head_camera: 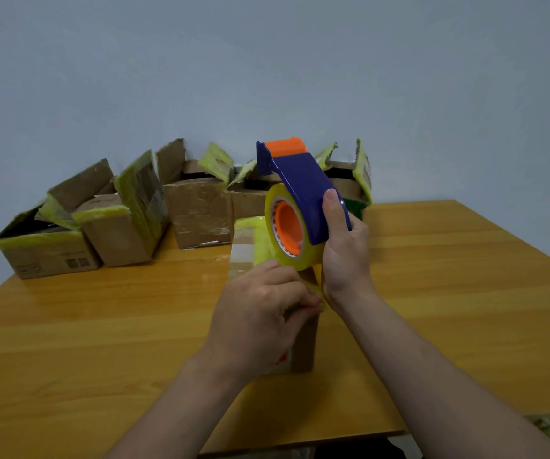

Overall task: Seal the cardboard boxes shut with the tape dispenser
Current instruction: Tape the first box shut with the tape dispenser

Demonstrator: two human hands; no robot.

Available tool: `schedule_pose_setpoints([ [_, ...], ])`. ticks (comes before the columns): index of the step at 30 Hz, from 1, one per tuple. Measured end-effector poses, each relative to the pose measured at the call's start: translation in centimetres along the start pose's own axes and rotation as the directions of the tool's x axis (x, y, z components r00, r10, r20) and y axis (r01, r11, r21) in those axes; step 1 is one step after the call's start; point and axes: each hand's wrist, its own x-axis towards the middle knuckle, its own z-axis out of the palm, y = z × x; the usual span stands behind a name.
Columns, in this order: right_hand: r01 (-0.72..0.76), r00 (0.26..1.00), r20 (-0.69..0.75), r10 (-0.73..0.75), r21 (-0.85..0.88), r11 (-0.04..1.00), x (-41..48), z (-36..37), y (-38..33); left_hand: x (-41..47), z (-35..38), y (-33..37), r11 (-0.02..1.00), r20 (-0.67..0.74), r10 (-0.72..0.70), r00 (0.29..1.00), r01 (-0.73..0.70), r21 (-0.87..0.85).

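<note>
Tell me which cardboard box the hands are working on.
The closed box nearest the camera, under the left hand and tape dispenser; the other boxes stand open along the wall.

Box [304, 342] on table [449, 293] at centre, tape dispenser [303, 190] above it, open boxes [197, 207] in a row behind

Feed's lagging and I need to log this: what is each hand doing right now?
Left hand: fingers curled, pinching the yellow tape end at the top of the cardboard box.
Right hand: gripping the tape dispenser.
</note>
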Motion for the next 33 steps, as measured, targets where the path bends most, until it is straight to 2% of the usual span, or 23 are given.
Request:
schedule_pose_setpoints([
  [6,0.069,0.992,-0.101,-0.070,-0.007,0.998,-0.3,-0.5,-0.4,-0.4,-0.5,-0.3,1.000,-0.043,0.012,0.999,-0.012,0.001],
  [12,0.077,0.991,-0.107,-0.084,-0.069,0.995,-0.4,-1.4,-1.0,-0.7,0.1,0.3,0.999,-0.182,-0.030,0.983,0.038,0.038],
  [14,0.094,0.990,-0.102,-0.102,-0.077,0.993,-0.5,-1.5,-1.2,-1.1,-0.1,0.2,0.993,-0.214,-0.033,0.976,0.056,0.102],
  [16,0.111,0.990,-0.083,-0.117,-0.078,0.991,-0.7,-1.4,-1.3,-2.0,-0.5,-0.2,0.978,-0.243,-0.107,0.964,0.146,0.150],
  [18,0.117,0.990,-0.075,-0.123,-0.078,0.990,-0.9,-1.2,-1.4,-3.0,-0.8,-0.7,0.923,-0.257,-0.306,0.916,0.352,0.155],
  [21,0.114,0.989,-0.087,-0.120,-0.065,0.991,-1.1,-0.8,-1.2,-4.5,-1.0,-1.1,0.815,-0.245,-0.558,0.793,0.580,0.020],
  [24,0.126,0.987,-0.090,-0.133,-0.077,0.989,-1.0,-0.3,-0.9,-5.0,-0.7,-1.3,0.766,-0.209,-0.642,0.738,0.630,-0.131],
  [28,0.129,0.989,-0.065,-0.134,-0.081,0.988,-1.0,-0.2,-0.7,-4.6,-0.4,-1.7,0.776,-0.229,-0.631,0.741,0.603,-0.184],
  [30,0.133,0.989,-0.060,-0.137,-0.069,0.989,-1.0,-0.6,-0.6,-4.7,-0.9,-2.3,0.776,-0.184,-0.626,0.758,0.580,-0.248],
  [33,0.150,0.987,-0.045,-0.153,-0.052,0.987,-0.8,-1.3,-1.0,-5.1,-2.0,-3.4,0.789,-0.068,-0.564,0.823,0.513,-0.338],
])
